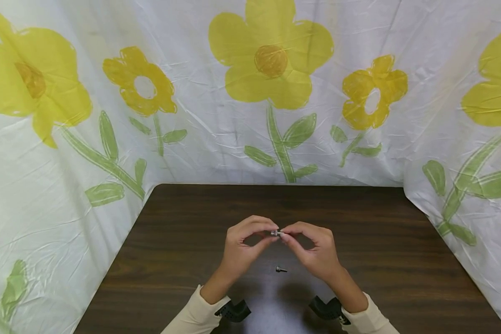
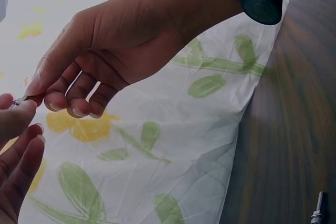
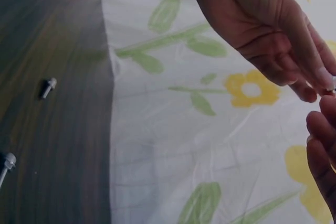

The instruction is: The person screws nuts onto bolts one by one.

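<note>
Above the dark table, both hands meet fingertip to fingertip on a small metal bolt (image 1: 277,233). My left hand (image 1: 243,242) pinches its left end between thumb and fingers, and my right hand (image 1: 317,248) pinches the right end the same way. Fingertips cover part of this bolt (image 2: 19,101) in the left wrist view. On the table below the hands lies another bolt (image 1: 281,269), a thicker head with a thin shank. The right wrist view has two loose bolts on the wood, one farther up (image 3: 49,87) and one at the left edge (image 3: 8,165).
The brown wooden table (image 1: 183,208) spans the front. A white cloth (image 1: 200,139) with painted yellow flowers hangs behind it and along both sides. Each wrist wears a black camera mount, the left one (image 1: 234,311) and the right one (image 1: 326,308) both close above the table.
</note>
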### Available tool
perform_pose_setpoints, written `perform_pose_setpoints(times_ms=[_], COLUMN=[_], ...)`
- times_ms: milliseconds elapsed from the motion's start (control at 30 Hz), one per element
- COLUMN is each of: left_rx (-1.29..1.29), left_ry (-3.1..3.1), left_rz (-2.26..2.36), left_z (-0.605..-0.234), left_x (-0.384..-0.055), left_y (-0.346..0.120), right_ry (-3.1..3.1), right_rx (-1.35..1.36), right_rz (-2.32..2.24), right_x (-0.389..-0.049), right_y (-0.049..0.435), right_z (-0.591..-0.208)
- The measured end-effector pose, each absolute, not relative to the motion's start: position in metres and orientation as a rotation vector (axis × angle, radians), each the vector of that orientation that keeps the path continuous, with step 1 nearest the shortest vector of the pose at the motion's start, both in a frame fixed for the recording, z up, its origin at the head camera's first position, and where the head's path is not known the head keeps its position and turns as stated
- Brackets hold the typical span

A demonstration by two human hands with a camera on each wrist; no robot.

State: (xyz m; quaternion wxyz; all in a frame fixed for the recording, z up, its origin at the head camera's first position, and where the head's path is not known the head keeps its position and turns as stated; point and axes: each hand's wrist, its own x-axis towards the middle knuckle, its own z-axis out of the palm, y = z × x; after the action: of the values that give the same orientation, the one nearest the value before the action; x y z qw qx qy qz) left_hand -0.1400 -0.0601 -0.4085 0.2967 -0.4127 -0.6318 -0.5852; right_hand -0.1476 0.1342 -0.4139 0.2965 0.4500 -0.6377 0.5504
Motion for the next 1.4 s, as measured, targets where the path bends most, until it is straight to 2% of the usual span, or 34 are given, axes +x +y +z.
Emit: perform_pose_setpoints(times_ms=[233,533,867,1000,1400], left_rx=[-1.067,-0.970,-0.901,-0.934,-1.107], left_ry=[-1.704,-1.792,-1.887,-1.867,-1.696], left_rz=[-1.563,-1.613,-1.716,-1.771,-1.557], left_z=[-0.414,-0.388,-0.415,-0.418,-0.413], left_x=[-0.141,-0.125,-0.136,-0.137,-0.143], left_y=[-0.061,-0.059,-0.062,-0.063,-0.062], right_ry=[-1.715,-1.714,-1.715,-1.729,-1.718], right_rx=[1.192,1.204,1.196,1.173,1.196], right_rz=[1.479,1.474,1.476,1.481,1.479], right_x=[-0.146,-0.146,-0.145,-0.145,-0.147], right_y=[0.134,0.134,0.134,0.134,0.135], right_z=[-0.414,-0.414,-0.415,-0.415,-0.415])
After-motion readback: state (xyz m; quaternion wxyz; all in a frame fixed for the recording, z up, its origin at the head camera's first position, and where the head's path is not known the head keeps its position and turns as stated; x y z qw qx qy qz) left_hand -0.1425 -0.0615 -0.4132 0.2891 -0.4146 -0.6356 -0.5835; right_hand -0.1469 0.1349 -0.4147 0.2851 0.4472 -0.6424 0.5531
